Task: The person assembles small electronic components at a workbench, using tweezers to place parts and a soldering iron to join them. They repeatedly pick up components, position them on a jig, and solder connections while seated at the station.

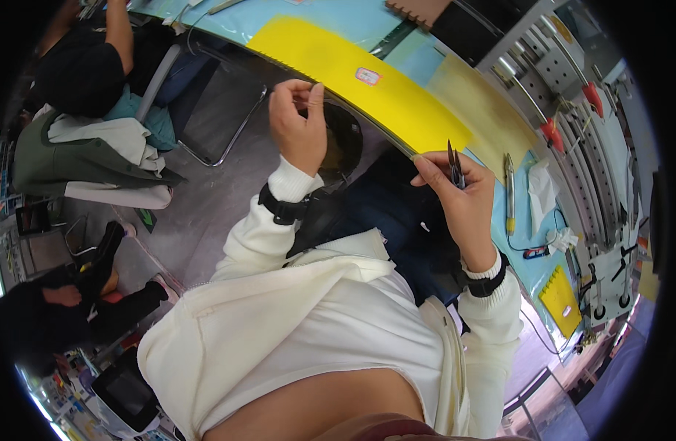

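Note:
A large yellow sheet (338, 62) with a small pinkish label lies along the table's front edge, with fine teeth along part of its near edge. My left hand (301, 128) is closed at that edge, thumb and forefinger brought together; what they pinch, if anything, is too small to make out. Farther right, my right hand (463, 195) has its thumb and forefinger at the sheet's near right corner. The same hand grips a small pair of dark pointed snips (455, 163), tips up, their lower part hidden in the palm.
Right of my right hand lie a slim yellow-ended tool (509, 195), white crumpled tissue (541, 187) and a small yellow notepad (560, 301). A metal machine with red-tipped parts (591, 98) borders the table. A brown toothed-edge board (413, 13) lies at the back. Another person (80, 70) sits at left.

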A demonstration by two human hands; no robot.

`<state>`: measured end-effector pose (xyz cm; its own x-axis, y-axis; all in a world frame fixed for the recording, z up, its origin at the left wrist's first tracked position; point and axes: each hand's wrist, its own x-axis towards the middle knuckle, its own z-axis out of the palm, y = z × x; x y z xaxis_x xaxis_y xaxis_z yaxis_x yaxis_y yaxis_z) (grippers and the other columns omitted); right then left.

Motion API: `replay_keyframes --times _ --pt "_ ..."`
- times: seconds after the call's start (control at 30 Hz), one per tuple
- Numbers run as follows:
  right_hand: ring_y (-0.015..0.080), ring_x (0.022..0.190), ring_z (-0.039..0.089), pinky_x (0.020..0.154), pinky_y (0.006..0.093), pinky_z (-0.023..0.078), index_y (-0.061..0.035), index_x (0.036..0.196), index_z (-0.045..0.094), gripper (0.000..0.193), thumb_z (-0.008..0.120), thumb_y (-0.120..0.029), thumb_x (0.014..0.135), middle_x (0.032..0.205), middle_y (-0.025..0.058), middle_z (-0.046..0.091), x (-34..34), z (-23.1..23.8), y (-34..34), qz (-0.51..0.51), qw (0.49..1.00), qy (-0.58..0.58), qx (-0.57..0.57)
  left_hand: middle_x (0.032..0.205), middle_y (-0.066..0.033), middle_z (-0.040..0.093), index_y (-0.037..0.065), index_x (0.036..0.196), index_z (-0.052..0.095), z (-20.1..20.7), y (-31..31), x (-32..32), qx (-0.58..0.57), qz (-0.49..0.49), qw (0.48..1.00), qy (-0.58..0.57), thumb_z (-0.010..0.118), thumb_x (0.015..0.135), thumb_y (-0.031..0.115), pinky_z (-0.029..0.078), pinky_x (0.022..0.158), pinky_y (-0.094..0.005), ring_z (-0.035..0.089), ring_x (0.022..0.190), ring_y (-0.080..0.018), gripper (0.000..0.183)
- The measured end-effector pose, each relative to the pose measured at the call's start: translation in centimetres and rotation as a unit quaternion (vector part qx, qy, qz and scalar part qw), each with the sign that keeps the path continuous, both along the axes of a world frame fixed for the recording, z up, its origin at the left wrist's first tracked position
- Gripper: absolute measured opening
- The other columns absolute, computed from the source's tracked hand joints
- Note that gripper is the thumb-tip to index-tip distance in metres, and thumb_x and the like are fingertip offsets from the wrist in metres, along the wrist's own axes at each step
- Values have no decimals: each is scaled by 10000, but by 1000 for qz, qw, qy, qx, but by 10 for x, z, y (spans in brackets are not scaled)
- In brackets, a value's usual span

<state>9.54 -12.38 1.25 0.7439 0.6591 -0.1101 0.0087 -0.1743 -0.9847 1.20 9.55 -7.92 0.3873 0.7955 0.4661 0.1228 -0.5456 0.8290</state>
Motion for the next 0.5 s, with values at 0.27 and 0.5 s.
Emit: replay_keyframes --times 0.27,0.5 --pt "106 726 674 690 215 487 45 970 733 137 726 -74 903 802 62 710 1 2 -14 -38 997 15 64 943 -80 733 7 998 735 62 -56 3 -241 -341 908 -36 721 902 107 512 793 -243 678 842 -154 139" --pt "82 715 653 664 210 481 27 957 749 95 727 -36 889 805 45 722 -3 -1 -23 -73 992 -55 86 969 -92 727 -44 1019 710 80 -75 10 -441 -425 789 -51 708 935 115 516 838 -246 672 878 -126 180"
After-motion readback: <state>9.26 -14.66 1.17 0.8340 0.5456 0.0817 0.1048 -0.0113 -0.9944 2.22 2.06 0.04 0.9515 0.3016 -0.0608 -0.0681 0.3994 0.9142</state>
